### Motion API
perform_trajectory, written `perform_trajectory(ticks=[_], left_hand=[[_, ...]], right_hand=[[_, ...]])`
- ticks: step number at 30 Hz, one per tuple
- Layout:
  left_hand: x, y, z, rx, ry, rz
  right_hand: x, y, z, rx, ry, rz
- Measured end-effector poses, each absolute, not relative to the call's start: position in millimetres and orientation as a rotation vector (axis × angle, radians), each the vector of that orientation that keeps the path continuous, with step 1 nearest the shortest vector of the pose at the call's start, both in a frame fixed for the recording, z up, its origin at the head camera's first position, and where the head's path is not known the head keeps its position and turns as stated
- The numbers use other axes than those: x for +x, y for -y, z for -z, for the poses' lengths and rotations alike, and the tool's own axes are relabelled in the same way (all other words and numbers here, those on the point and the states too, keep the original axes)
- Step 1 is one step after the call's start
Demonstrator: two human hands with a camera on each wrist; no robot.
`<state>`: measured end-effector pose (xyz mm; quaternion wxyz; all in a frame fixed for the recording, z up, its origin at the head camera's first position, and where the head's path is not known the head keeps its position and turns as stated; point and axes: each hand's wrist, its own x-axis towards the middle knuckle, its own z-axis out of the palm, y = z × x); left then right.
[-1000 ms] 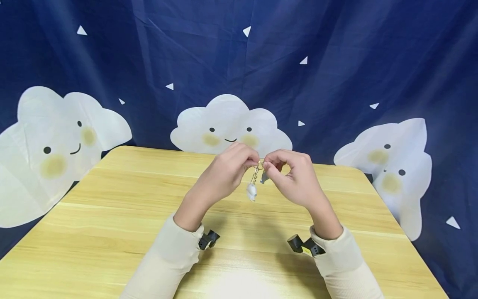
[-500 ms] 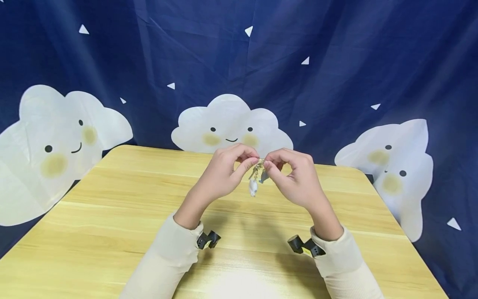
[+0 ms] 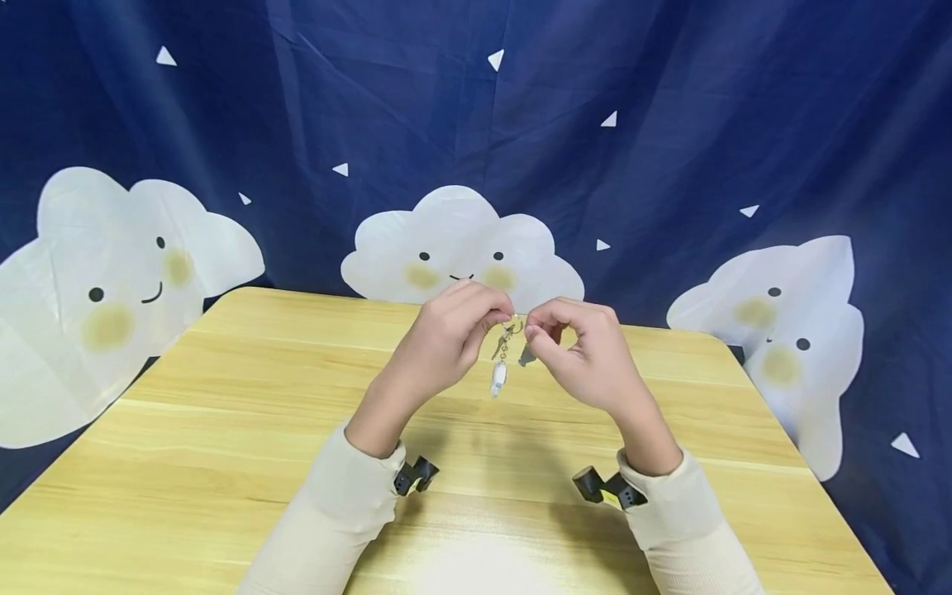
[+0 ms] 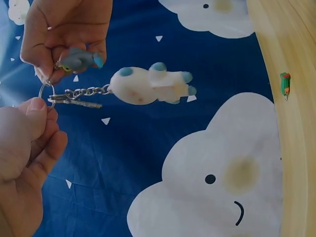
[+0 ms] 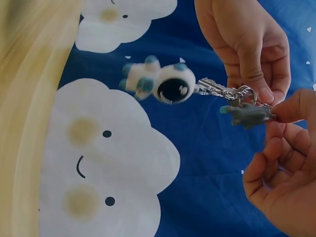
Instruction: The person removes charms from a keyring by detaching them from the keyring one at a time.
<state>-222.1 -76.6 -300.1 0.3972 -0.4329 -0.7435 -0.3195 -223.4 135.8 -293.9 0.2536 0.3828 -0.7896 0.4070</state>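
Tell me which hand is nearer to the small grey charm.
Right. The right hand pinches the grey charm at its top end. In the head view, the left hand is off to the charm's left, pinching the metal ring.

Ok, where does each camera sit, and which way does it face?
Head: worn on the head, facing forward and down over the table; left hand, right hand, sleeves show.
Left wrist: on that wrist, facing the key ring and curtain behind; both hands show.
Right wrist: on that wrist, facing the grey charm and curtain; both hands show.
Both wrist views share the white charm.
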Motion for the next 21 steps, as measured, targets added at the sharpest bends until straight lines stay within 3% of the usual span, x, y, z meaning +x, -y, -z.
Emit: perform_trajectory(ticks=[11,21], left_hand=[[-220.2,77.1,300.7,-1.133,1.926,0.599],[-220.9,75.6,300.2,-1.031,2.006,1.024]], right_hand=[[-223.1,-132.5,294.4,0.968,2.208,-1.167],[-218.7,-128.7,294.1,0.924,2.098,-1.204]])
